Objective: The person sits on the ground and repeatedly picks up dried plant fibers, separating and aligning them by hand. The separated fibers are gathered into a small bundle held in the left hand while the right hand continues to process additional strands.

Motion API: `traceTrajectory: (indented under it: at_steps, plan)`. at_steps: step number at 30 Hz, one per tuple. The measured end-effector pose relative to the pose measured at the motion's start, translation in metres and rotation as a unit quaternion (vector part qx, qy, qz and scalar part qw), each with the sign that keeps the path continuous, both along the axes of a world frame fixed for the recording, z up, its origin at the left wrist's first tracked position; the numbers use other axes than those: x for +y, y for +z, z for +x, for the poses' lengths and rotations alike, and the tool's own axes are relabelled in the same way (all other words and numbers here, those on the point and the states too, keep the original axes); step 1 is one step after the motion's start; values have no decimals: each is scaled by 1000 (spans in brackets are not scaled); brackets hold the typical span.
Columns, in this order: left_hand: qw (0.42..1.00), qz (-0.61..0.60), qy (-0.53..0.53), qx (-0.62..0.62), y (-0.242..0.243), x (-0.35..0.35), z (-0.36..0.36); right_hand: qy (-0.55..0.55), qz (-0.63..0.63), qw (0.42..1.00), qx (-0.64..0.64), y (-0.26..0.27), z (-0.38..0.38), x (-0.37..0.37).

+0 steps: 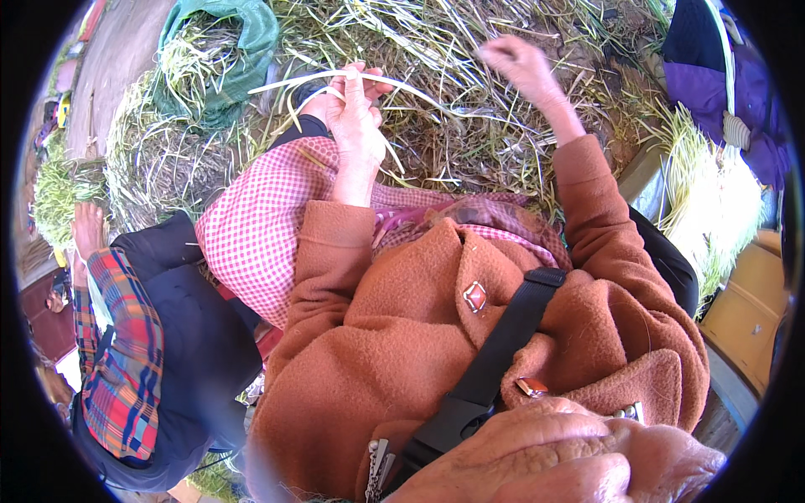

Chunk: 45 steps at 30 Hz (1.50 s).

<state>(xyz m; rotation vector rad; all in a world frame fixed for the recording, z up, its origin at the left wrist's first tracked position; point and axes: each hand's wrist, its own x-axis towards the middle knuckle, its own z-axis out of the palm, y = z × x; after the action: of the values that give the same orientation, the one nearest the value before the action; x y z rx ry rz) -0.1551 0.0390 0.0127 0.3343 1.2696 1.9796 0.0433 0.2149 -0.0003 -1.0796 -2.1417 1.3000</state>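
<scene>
My left hand holds a few pale, long plant stalks between thumb and fingers, above the pink checked cloth on my lap. The longest stalk arches to the right, and shorter leaves hang below the hand. Up and to the right, my right hand is blurred, over a heap of loose stalks and leaves; whether its fingers hold anything cannot be told.
A green sack with pale stalks stands at upper left. Another person in a plaid sleeve sits at left near bundled greens. At right are a large bundle of pale stalks, a person's purple clothing and a yellow crate.
</scene>
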Motion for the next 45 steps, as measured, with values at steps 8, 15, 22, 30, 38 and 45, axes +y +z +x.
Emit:
traceTrajectory:
  at_steps: [8, 15, 22, 30, 38, 45]
  plan:
    - [983, 106, 125, 76, 14, -7, -19, 262, 53, 950, -160, 7, -44, -56]
    - [987, -79, -143, -2, 0, -1, 20, 280, 112, 953, -15, 14, -57, -65]
    - [993, 114, 28, -25, 16, -6, -11, 105, -10, 980, -171, -36, -56, 7]
    - [968, 106, -95, -209, 9, -7, -8, -57, 47, 984, -165, -153, -54, 88]
    - [946, 131, -149, -256, 1, -7, -9, -28, 154, 975, -160, -128, -64, 90]
    - [942, 135, -167, -257, 6, -8, -6, -5, 62, 997, 55, -43, -51, 52]
